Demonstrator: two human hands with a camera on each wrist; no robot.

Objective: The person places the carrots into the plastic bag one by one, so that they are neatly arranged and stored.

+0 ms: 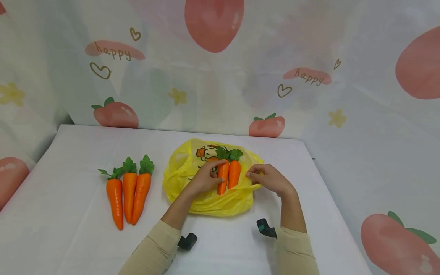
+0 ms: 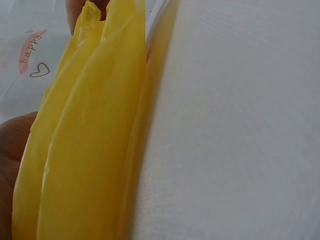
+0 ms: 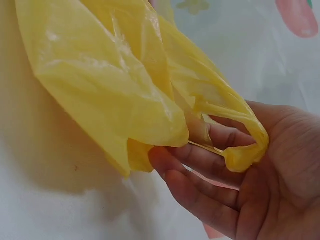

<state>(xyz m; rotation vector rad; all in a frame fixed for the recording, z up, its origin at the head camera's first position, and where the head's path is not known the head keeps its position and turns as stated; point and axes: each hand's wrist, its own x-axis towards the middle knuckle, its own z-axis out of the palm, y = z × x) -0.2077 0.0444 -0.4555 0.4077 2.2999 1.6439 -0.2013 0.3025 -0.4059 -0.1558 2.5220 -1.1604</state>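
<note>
A yellow plastic bag [image 1: 213, 206] with a cartoon print lies on the table, its mouth spread. Two orange carrots with green leaf tops lie in it side by side: a left carrot [image 1: 223, 173] and a right carrot [image 1: 234, 173]. My left hand [image 1: 205, 177] reaches over the bag and holds the left carrot between thumb and fingers. At the bag's right edge, my right hand [image 1: 269, 178] grips a gathered loop of the plastic. In the right wrist view, this bag handle [image 3: 245, 155] runs through the curled fingers. Yellow plastic hides most of the left hand in its wrist view.
Three more carrots [image 1: 130, 194] lie together on the white tablecloth [image 1: 68, 214], left of the bag. A printed cloth backdrop [image 1: 220, 88] rises behind the table and along its sides. Both forearms wear beige sleeves with black wrist mounts [image 1: 187, 241].
</note>
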